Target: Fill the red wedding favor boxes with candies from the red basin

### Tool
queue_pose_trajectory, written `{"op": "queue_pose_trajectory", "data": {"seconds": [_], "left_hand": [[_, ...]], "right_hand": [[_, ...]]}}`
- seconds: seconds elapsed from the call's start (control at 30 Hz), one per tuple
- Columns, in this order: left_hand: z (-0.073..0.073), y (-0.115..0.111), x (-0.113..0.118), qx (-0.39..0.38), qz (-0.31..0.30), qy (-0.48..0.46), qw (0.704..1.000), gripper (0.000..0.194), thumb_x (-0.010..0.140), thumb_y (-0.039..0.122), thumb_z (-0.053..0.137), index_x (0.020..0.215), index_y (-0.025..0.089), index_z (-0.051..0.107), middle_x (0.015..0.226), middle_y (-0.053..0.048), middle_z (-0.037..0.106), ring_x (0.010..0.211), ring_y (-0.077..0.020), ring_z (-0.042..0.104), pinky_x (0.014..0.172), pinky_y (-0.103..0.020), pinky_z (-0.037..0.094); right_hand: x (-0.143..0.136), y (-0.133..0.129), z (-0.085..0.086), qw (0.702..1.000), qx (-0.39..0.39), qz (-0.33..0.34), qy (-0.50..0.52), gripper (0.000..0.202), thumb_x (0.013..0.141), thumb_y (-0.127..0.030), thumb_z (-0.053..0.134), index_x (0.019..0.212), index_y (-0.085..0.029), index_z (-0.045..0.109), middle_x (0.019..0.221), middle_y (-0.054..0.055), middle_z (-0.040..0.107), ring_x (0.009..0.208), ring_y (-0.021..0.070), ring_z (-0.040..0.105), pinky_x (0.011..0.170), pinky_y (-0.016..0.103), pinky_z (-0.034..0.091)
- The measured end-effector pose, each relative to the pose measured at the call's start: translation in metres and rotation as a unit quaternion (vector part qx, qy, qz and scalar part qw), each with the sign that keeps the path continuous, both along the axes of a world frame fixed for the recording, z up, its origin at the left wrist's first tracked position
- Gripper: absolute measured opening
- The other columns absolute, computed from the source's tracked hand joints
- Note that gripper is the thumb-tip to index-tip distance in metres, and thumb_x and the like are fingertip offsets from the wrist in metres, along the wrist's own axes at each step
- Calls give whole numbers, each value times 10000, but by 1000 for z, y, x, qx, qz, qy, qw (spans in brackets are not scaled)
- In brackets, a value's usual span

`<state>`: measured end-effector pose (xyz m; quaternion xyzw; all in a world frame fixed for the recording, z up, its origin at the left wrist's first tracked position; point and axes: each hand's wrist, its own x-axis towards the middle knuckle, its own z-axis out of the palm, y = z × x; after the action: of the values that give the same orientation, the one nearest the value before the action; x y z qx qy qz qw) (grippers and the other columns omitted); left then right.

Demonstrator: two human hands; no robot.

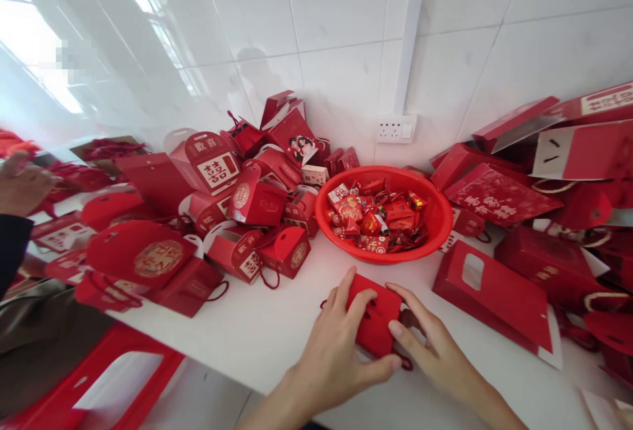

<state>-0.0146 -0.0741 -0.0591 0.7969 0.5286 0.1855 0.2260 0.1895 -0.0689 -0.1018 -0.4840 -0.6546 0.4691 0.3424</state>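
A small red gift box [373, 324] with dark red cord at its sides rests on the white table in front of me. My left hand [333, 344] lies over its left side and top, one finger bent at the dark slot in the upper face. Against the right edge of the box, my right hand [432, 341] has its thumb on top and its fingers along the side. Just beyond the box stands a red plastic basket [324, 239] holding many red-wrapped sweets [388, 215]. The underside of the box is hidden.
Folded red boxes with cord handles [284, 248] are piled at the left. Larger red boxes [499, 305] lie at the right. A socket [395, 129] sits on the tiled wall. Another person's hand [24, 186] shows at far left, above a red stool [106, 384].
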Motion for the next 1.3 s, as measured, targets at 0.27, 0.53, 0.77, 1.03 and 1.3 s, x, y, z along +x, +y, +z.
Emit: {"op": "queue_pose_trajectory", "data": {"seconds": [0.27, 0.53, 0.77, 1.03, 1.3], "left_hand": [[3, 3, -25, 6, 51, -11, 999, 642, 707, 434, 815, 1312, 275, 671, 1563, -183, 420, 1373, -399, 505, 1088, -543, 485], [11, -2, -73, 54, 88, -10, 995, 564, 752, 376, 770, 1299, 279, 674, 1458, -135, 568, 1296, -350, 595, 1047, -454, 539], [20, -6, -122, 171, 135, -24, 976, 486, 843, 490, 683, 1269, 267, 606, 1390, -122, 605, 1262, -318, 615, 1019, -433, 555], [33, -28, -186, 255, 244, 85, 932, 474, 836, 578, 649, 1219, 312, 562, 1163, -56, 694, 1005, -293, 701, 886, -428, 593], [31, -49, -207, 289, 295, 82, 907, 331, 868, 443, 637, 1148, 307, 524, 1212, -67, 658, 1118, -292, 661, 1019, -483, 538]], "right_hand": [[-3, -6, 10, 998, -55, 25, 15, 697, 962, -609, 474, 1524, -218, 347, 1075, 114, 698, 957, 246, 677, 657, 315, 536], [-1, -9, 8, 999, -43, -14, -10, 646, 935, -611, 517, 1487, -282, 456, 1004, 83, 709, 957, 252, 684, 662, 311, 539], [-4, -11, 4, 999, -36, -34, 10, 634, 922, -616, 525, 1466, -296, 471, 923, 67, 682, 938, 242, 676, 661, 295, 538], [1, -7, -9, 999, 27, -41, -20, 594, 934, -572, 534, 1450, -281, 502, 860, 58, 689, 860, 234, 697, 695, 308, 586], [9, -5, -11, 998, 33, -12, -50, 563, 944, -519, 556, 1452, -289, 479, 901, 64, 695, 860, 225, 711, 543, 236, 563]]}}
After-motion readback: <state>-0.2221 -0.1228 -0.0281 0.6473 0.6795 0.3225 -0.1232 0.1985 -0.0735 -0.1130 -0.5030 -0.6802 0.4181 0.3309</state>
